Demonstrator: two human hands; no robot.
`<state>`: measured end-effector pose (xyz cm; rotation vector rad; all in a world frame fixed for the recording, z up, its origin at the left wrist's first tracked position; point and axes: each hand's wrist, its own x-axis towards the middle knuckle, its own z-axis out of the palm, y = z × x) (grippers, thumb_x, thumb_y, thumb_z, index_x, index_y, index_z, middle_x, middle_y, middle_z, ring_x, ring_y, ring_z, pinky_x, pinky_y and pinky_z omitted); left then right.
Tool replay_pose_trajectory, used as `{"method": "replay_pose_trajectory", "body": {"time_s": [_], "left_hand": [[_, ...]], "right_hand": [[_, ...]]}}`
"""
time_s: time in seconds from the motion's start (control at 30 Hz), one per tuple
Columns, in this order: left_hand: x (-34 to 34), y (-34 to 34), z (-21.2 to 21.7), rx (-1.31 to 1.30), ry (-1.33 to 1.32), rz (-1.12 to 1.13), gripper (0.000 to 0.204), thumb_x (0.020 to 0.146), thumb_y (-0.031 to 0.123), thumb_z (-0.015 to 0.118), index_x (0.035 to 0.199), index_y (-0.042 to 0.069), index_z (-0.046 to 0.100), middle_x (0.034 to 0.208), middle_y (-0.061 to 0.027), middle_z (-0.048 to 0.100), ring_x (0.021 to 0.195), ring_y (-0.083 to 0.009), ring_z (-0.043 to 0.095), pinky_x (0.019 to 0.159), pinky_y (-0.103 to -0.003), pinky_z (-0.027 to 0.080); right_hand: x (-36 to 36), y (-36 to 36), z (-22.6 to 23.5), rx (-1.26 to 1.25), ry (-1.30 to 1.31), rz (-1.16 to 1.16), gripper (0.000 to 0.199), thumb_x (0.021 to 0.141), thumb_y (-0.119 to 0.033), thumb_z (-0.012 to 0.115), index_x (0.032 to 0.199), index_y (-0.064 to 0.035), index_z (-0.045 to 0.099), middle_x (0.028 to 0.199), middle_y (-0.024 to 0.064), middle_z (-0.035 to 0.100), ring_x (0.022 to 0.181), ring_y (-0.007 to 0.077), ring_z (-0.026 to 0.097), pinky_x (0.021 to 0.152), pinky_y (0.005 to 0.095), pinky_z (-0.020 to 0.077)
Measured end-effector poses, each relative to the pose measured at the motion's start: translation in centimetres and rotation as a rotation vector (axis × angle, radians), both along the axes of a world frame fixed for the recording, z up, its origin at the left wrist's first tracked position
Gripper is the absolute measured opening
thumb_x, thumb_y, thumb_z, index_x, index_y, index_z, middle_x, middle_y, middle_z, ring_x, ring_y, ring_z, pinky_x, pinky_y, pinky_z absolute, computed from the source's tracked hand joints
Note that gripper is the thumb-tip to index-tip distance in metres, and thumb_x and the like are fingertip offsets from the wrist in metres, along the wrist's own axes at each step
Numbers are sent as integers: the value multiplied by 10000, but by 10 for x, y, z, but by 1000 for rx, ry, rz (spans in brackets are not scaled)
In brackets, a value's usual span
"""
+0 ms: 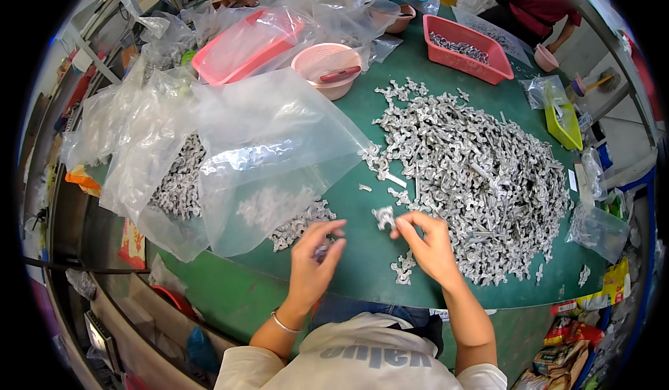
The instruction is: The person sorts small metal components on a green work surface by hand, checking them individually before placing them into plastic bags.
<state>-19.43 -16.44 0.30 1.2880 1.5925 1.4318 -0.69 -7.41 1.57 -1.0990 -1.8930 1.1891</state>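
Right hand (433, 247): thumb and fingers pinching one silvery metal part (383, 217), held above the green surface (366, 271) toward its near edge, just left of the big pile (481, 181) of similar parts, which covers much of the surface's right side. Left hand (315, 259): by the near edge, fingers curled, greyish bit showing between them, can't tell if gripped. Smaller heap (300, 228) just beyond it, partly under a clear plastic bag (272, 136). Pink tray (465, 69) with metal pieces toward the far edge.
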Motion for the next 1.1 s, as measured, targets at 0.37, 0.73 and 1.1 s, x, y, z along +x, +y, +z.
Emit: {"method": "replay_pose_trajectory", "body": {"time_s": [0.37, 0.73, 1.1], "left_hand": [[36, 2, 34, -62, -263, -309, 294, 768, -11, 667, 1058, 27, 641, 841, -6, 596, 620, -30, 412, 522, -184, 331], [39, -1, 30, -85, -424, -293, 206, 780, -16, 656, 986, -5, 657, 842, -34, 637, 675, -43, 496, 552, -177, 368], [34, 0, 31, -81, -300, -238, 185, 770, -18, 658, 954, -3, 665, 803, -27, 628, 638, -36, 484, 533, -176, 362]], "right_hand": [[28, -45, 20, -162, 272, -17, 153, 875, -57, 545, 767, 27, 614, 700, 63, 609, 642, 126, 558, 582, 250, 425], [28, -54, 25, -86, 284, -10, 98, 845, -28, 558, 759, 16, 577, 666, 71, 596, 627, 184, 535, 625, 307, 413], [29, -54, 23, 102, 117, 7, 50, 807, -29, 606, 798, 17, 586, 695, 93, 602, 639, 230, 553, 634, 322, 421]]}}
